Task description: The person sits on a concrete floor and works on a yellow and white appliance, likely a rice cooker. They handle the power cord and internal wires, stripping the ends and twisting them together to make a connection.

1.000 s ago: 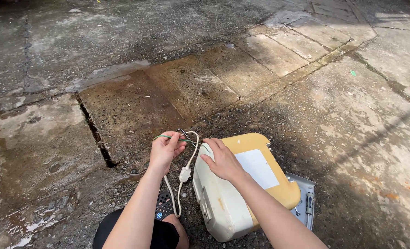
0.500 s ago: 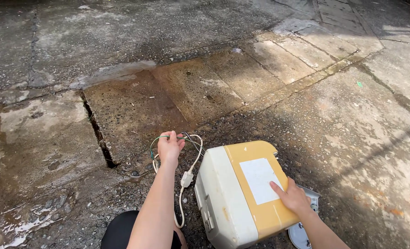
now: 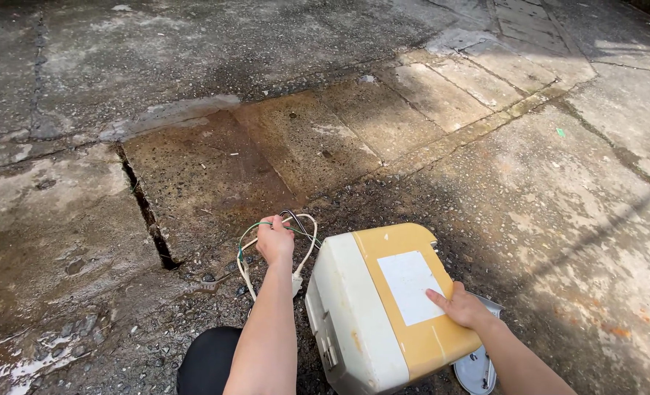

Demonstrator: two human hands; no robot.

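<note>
below, a head view over cracked, damp concrete ground (image 3: 193,168) is shown. the left hand (image 3: 275,240) is closed in a grip around a bundle of thin wires (image 3: 304,235), cream, green and dark, which are looped out to the right of and below that grip; a small cream plug (image 3: 296,282) is seen hanging just under it, beside the forearm. the right hand (image 3: 462,307) is laid flat, fingers extended, on the yellow face of a boxy cream-and-yellow appliance (image 3: 372,307); nothing is enclosed by it, so an open, pressing contact rather than a grip is recorded. the fingertips (image 3: 435,295) are placed at the lower right edge of a white rectangular label (image 3: 410,285), which is set on the yellow face just left of and above the right hand. the appliance is tilted on the ground, immediately right of the wire grip and not touching the left hand, though whether the wires are joined to it cannot be told. a grey metal plate (image 3: 478,366) is partly visible under the right wrist, against the lower corner of the appliance. a dark crack (image 3: 146,212) in the concrete is seen well left of the wire grip. a dark-clothed knee (image 3: 208,362) is visible below the left forearm.
</note>
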